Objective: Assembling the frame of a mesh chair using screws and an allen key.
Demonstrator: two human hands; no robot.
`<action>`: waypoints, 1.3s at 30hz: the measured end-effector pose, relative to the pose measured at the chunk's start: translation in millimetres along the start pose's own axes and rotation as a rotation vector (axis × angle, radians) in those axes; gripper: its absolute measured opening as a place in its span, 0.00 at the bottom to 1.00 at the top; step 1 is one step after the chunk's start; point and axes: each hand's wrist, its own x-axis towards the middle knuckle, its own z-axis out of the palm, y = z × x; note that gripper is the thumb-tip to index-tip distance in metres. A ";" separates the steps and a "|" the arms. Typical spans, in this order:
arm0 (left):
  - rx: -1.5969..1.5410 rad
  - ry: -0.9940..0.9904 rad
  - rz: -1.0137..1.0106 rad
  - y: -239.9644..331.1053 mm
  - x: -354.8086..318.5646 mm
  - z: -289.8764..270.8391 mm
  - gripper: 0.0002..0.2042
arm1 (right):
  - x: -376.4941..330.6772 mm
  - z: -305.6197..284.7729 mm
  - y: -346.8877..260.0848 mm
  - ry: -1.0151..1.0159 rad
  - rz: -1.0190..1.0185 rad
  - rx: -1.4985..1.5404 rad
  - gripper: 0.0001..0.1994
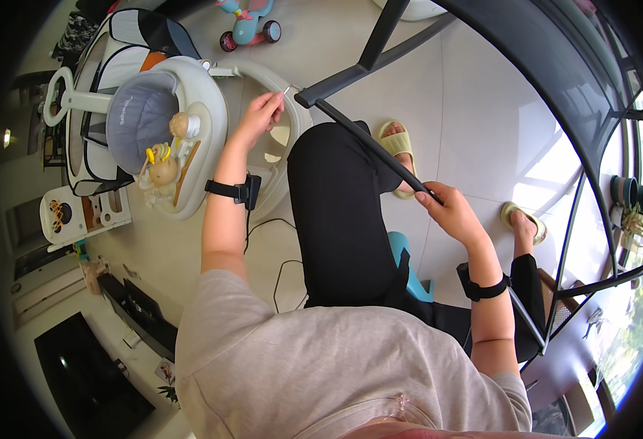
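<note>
My left hand (261,113) pinches a small thin tool, its tip close to the joint (308,96) where two dark metal bars meet. My right hand (449,212) grips the lower end of a dark grey bar (369,146) that slants across my black-trousered lap up to that joint. Both wrists wear black straps. I am seated, with my feet in pale yellow slippers (397,143) on the tiled floor.
A white baby walker (189,110) with a grey seat and toys stands at my left. A small teal scooter toy (248,25) lies beyond it. A large dark metal frame (555,110) curves around the right. Black cables trail on the floor (285,271).
</note>
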 end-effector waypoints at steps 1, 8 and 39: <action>0.093 0.073 0.125 8.0 -5.3 4.9 0.15 | 0.0 0.1 0.1 0.008 0.003 0.004 0.17; 0.625 0.392 0.551 72.3 0.5 35.3 0.16 | 0.1 1.9 4.9 0.028 -0.018 0.006 0.16; -0.012 0.273 0.573 23.2 7.1 27.4 0.10 | -0.9 1.5 0.1 0.036 -0.027 -0.014 0.16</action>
